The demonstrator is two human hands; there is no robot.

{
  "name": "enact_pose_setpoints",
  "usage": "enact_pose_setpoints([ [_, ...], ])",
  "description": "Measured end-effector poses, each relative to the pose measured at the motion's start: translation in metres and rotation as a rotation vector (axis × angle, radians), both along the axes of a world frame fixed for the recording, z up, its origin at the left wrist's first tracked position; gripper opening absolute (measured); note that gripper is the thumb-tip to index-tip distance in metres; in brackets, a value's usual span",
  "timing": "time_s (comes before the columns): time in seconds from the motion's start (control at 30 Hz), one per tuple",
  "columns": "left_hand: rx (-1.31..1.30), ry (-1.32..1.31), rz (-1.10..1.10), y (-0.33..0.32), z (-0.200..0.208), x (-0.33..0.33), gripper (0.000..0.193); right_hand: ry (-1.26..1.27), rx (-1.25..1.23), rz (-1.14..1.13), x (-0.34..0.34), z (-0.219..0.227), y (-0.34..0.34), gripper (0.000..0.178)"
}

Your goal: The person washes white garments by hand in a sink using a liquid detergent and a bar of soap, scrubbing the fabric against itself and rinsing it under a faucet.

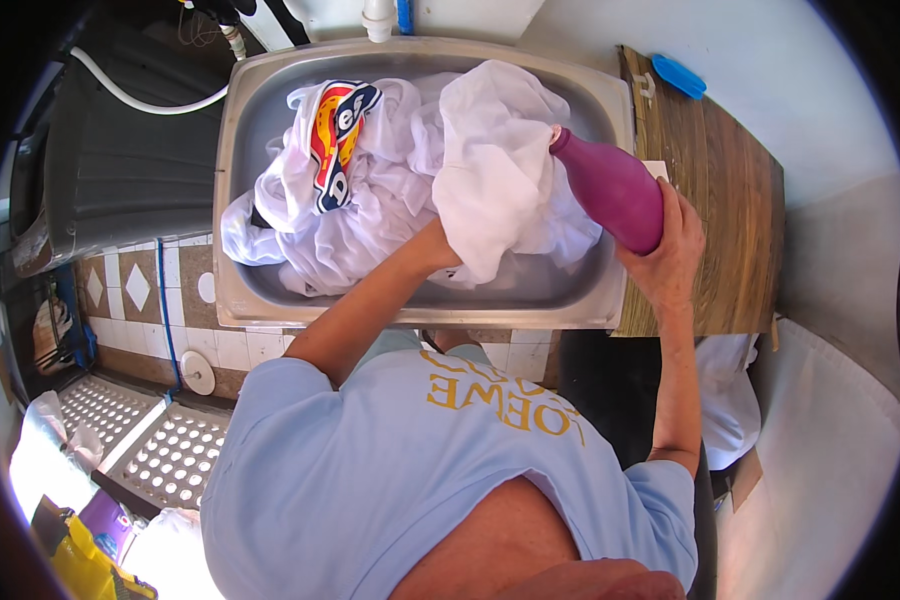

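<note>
**Pale blue T-shirt, bare forearms**

The person wears a loose, light blue T-shirt (390, 470) of soft, slightly creased cloth. Its short sleeves (660, 490) end above the elbows, leaving both forearms bare. Gold block lettering runs across the chest, seen upside down from the head camera. The neckline is wide and plain, with no collar or buttons. No watch, ring, bracelet or glove shows on the right hand (670, 255); the left hand is hidden in cloth.
</note>
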State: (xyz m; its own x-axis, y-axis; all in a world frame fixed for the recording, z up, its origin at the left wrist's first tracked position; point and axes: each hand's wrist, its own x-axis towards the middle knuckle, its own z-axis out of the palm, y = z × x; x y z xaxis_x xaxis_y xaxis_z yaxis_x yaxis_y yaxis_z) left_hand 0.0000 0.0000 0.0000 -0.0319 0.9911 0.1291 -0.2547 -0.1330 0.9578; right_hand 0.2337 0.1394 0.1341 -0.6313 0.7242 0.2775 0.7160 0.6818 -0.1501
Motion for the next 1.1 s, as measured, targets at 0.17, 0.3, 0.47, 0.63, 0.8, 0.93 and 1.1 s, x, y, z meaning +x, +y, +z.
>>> enact_pose_setpoints([
  [0.17,0.089,0.547,0.056,0.016,0.022,0.008,0.042,-0.152,0.100,-0.003,0.015,0.009,0.004,0.082],
  [0.3,0.191,0.494,0.225,0.044,-0.002,0.022,0.040,-0.343,0.199,0.090,0.007,0.041,0.020,0.081],
  [0.47,0.216,0.504,0.306,0.071,-0.003,0.031,0.039,-0.577,0.336,0.225,-0.014,0.072,0.043,0.079],
  [0.63,0.259,0.576,0.321,0.086,0.002,0.032,0.038,-0.444,0.242,0.113,0.004,0.046,0.051,0.080],
  [0.8,0.318,0.633,0.294,0.087,0.034,0.013,0.038,0.018,-0.007,-0.063,0.018,-0.012,0.033,0.082],
  [0.93,0.243,0.496,0.267,0.100,0.038,0.010,0.039,0.312,-0.130,-0.077,0.020,-0.016,0.031,0.084],
  [1.1,0.079,0.162,0.201,0.105,0.033,0.014,0.039,0.622,-0.289,-0.118,0.049,-0.006,0.064,0.090],
])
